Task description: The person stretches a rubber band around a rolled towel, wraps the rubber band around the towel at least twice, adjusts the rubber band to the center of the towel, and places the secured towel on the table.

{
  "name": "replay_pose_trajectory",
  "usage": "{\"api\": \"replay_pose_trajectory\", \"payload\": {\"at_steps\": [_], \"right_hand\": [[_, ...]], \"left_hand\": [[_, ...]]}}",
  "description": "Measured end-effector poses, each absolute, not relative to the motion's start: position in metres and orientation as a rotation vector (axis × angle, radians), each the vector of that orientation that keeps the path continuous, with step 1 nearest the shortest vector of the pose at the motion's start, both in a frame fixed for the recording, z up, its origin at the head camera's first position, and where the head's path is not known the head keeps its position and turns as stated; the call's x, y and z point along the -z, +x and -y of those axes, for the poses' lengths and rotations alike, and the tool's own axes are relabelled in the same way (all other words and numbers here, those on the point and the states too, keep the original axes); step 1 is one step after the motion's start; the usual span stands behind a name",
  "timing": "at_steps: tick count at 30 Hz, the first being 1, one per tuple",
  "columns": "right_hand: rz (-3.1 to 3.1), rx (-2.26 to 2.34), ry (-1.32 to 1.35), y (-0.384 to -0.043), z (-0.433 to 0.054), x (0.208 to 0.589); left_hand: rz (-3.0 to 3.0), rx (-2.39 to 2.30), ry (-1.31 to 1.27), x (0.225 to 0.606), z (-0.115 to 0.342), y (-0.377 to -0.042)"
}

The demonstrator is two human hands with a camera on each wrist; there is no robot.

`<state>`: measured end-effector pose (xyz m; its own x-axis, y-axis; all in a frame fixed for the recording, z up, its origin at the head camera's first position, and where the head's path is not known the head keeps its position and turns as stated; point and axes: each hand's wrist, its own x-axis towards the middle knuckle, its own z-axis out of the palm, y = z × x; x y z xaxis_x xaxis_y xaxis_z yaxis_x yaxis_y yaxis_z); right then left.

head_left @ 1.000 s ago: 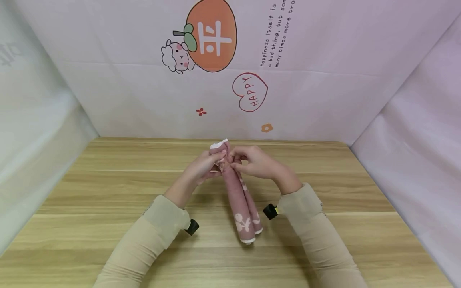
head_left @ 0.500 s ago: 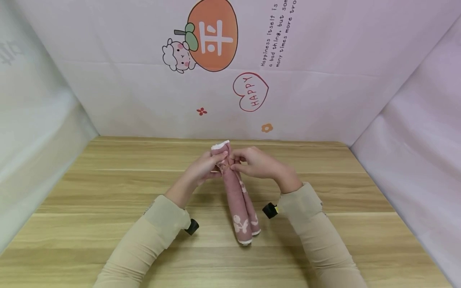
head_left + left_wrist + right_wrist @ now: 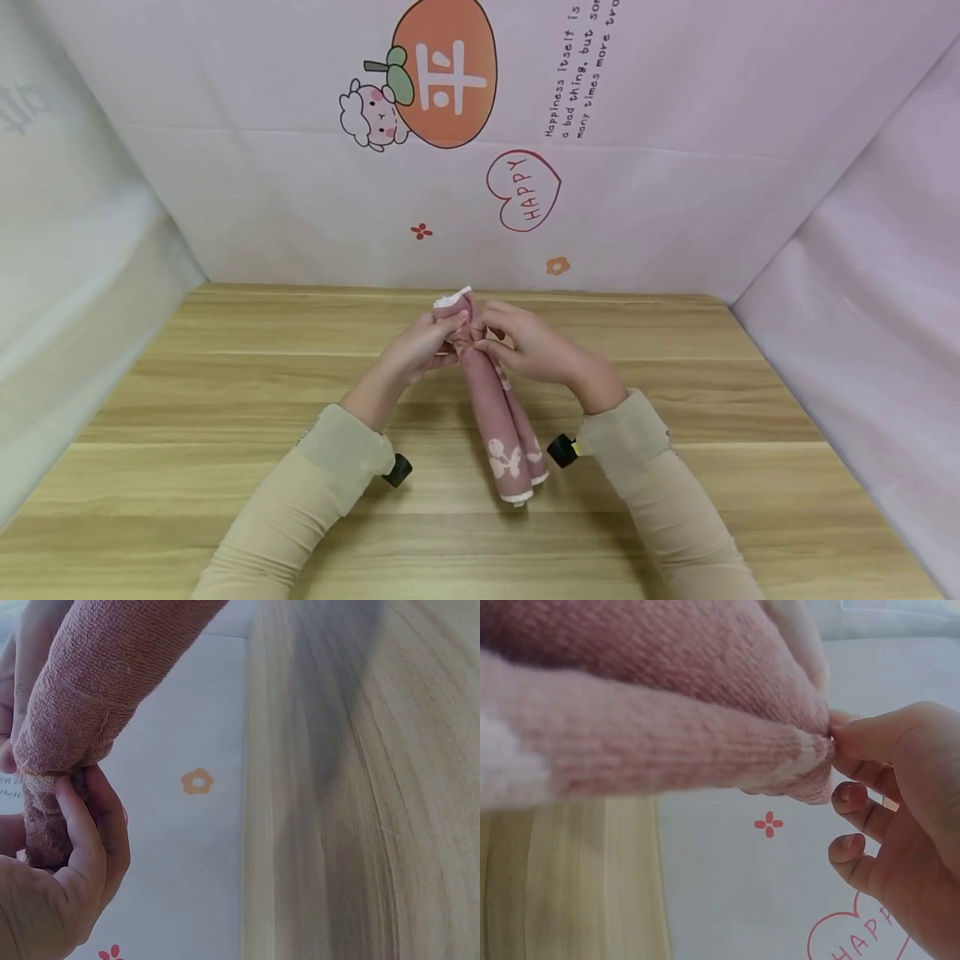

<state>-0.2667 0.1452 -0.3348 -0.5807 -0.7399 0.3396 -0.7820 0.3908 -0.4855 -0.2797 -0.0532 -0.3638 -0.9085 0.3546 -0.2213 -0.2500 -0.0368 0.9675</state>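
A pink towel (image 3: pixel 487 400) with white edges and pale cherry-like prints is rolled and bent into two legs, cinched narrow near its top. At that neck a thin orange-brown band (image 3: pixel 43 773) shows in the left wrist view. My left hand (image 3: pixel 416 346) grips the short upper part, thumb in front and fingers behind. From the other side my right hand (image 3: pixel 536 346) pinches at the neck with thumb and forefinger; its other fingers (image 3: pixel 849 855) curl loosely, off the towel. Whether the pinch takes the band or only cloth cannot be told. The legs hang down toward me.
A wood-grain table (image 3: pixel 225 417) lies beneath both hands. White printed cloth (image 3: pixel 300 217) stands behind it, with more white cloth at both sides. Each cuff carries a small black camera, one at the left wrist (image 3: pixel 398 471) and one at the right (image 3: pixel 562 451).
The towel's lower ends have swung slightly left and then back right. My right hand has turned a little at the neck, its wrist slightly lower. My left hand keeps its grip.
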Motion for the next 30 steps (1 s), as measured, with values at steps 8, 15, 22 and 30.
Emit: {"api": "replay_pose_trajectory", "payload": {"at_steps": [8, 15, 22, 30], "right_hand": [[2.496, -0.869, 1.481, -0.264, -0.144, 0.334], [2.569, -0.828, 1.409, -0.258, -0.141, 0.332], [2.621, -0.713, 1.290, -0.254, -0.138, 0.329], [2.467, -0.571, 1.320, -0.252, -0.137, 0.333]], "left_hand": [[-1.854, -2.020, 0.098, 0.365, 0.052, -0.280], [-1.874, -2.036, 0.092, 0.367, 0.052, -0.280], [-1.883, -2.055, 0.073, 0.367, 0.054, -0.280], [-1.837, -2.143, 0.038, 0.364, 0.055, -0.282]]}}
